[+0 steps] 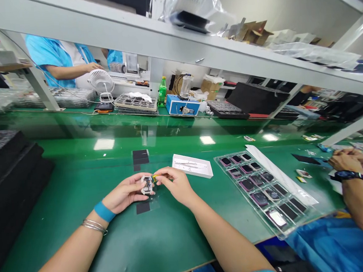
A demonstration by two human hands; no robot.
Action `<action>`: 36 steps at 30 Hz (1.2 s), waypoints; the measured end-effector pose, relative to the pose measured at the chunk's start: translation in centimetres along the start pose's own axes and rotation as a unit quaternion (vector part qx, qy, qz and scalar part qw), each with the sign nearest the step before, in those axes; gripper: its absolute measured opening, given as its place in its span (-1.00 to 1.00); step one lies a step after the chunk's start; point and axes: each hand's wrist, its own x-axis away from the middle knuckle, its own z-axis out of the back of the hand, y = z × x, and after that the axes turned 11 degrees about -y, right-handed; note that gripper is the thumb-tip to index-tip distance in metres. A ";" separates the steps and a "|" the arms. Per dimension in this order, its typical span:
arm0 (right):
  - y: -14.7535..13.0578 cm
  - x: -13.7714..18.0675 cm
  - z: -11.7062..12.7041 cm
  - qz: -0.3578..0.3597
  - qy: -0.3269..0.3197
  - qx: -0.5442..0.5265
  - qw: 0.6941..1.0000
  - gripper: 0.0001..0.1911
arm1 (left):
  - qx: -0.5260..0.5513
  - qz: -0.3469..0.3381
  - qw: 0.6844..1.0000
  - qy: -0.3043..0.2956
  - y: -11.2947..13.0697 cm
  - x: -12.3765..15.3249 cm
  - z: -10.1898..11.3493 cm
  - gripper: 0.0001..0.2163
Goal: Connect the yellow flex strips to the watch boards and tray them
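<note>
My left hand (124,192) grips a small white-framed electronic module (147,185) with dark parts inside it. My right hand (174,185) pinches a thin yellow strip (155,176) between thumb and forefinger, its tip at the module. Black film squares (140,156) lie on the green bench above my hands, and another (142,208) lies below them. Just past my right hand sits a white tray (192,166) holding metal tweezers (187,165). A clear plastic tray (247,185) holds several dark, pink-edged device pieces to the right.
Stacked black foam (10,181) stands at the bench's left side. A co-worker's hands (345,162), with a black wristwatch (348,175), work at the right. A white shelf (164,43) runs overhead. Beyond it are a fan (101,81), a green bottle (162,92) and a blue machine (181,104).
</note>
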 end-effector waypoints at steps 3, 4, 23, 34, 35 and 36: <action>-0.4 0.3 -0.2 0.032 -0.011 0.084 0.996 -0.87 | -0.014 0.032 0.999 -0.022 -0.3 -0.1 -0.4 -0.68; -0.5 0.3 -0.3 0.039 -0.018 0.102 0.994 -0.87 | -0.016 0.038 0.999 -0.024 -0.3 -0.1 -0.5 -0.68; 1.5 0.2 -1.7 -0.080 -0.073 0.126 0.986 -0.92 | 0.009 0.015 0.992 0.126 1.2 0.5 1.1 -0.79; 0.0 1.5 -3.9 -0.117 -0.121 0.279 0.946 -0.91 | 0.015 0.080 0.997 -0.015 1.0 1.2 1.4 -0.80; 0.0 1.4 -3.9 -0.121 -0.118 0.280 0.945 -0.91 | 0.015 0.081 0.996 -0.020 1.0 1.2 1.4 -0.81; 0.1 1.4 -3.9 -0.124 -0.118 0.279 0.945 -0.91 | 0.014 0.082 0.996 -0.024 1.0 1.1 1.4 -0.81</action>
